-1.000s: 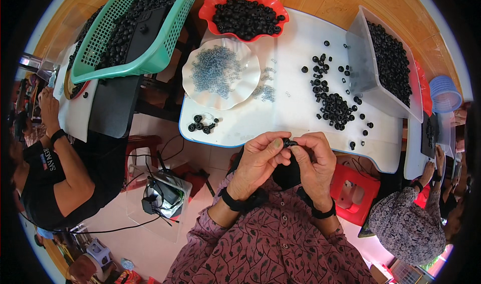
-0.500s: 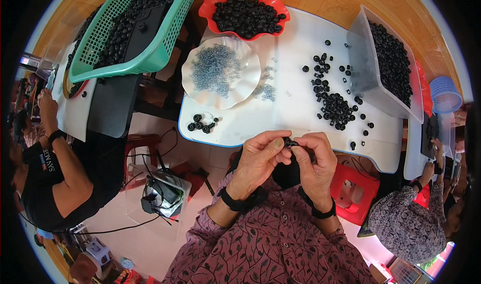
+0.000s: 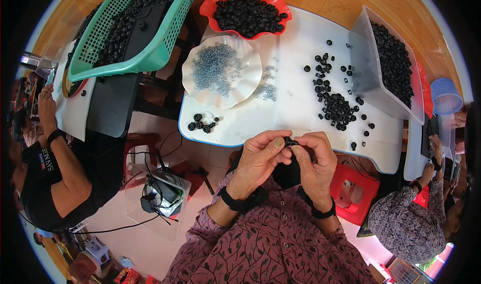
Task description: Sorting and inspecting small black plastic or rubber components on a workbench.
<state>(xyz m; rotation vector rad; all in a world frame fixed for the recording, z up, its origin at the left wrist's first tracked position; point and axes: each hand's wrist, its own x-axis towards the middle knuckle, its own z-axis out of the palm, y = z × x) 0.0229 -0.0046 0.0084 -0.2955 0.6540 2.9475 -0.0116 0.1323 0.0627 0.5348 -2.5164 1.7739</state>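
Between my two hands, just past the table's near edge, is a small black round plastic part (image 3: 288,142). My left hand (image 3: 258,159) pinches it between thumb and forefinger. From the other side, my right hand (image 3: 316,160) grips its other end with thumb and fingertips. Fingers cover most of the part, so its full shape is hidden. Ahead and to the right, loose black plastic parts (image 3: 336,108) lie in a pile on the white table (image 3: 295,113). A white scalloped plate (image 3: 245,86) holds many small metal springs (image 3: 213,66), with more springs spilled beside it.
A red scalloped bowl (image 3: 204,11) of black parts stands at the back. At the right is a clear bin (image 3: 363,58) full of black pieces. A small group of parts (image 3: 203,123) sits front left. The green basket (image 3: 150,63) is farther left. Co-workers sit on both sides.
My hands keep nearly the same pose. Slightly more of the black part shows between my fingertips, and the view has shifted a little.
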